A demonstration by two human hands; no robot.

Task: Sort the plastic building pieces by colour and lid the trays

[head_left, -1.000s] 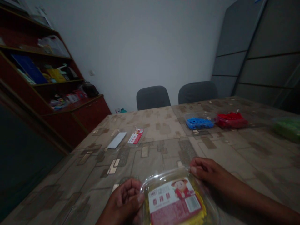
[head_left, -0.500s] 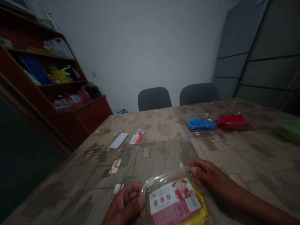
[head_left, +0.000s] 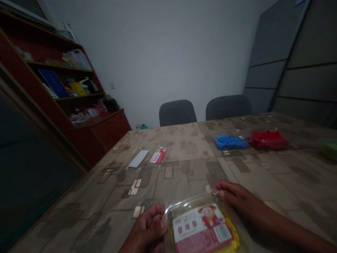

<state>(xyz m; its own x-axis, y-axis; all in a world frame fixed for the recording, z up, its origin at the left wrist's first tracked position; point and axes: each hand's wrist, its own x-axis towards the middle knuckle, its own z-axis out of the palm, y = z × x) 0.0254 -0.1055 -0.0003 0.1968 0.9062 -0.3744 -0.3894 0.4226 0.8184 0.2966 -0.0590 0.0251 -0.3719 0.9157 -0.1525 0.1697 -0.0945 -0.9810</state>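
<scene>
A clear plastic container with a pink-and-white label on its lid lies at the bottom of the head view, close to me. Yellow pieces show through its right side. My left hand grips the left edge, thumb on top and fingers curled. At the far right corner, my right hand pinches the rim between thumb and fingers. The container's near edge falls outside the picture.
Farther right stand a clear box of blue pieces, one of red pieces and some green pieces. Two lids, one white-backed and one labelled, lie left of centre on the patterned tablecloth. Chairs stand behind.
The whole scene has shifted slightly to the right in view. Both hands keep their hold on the container's edges.
</scene>
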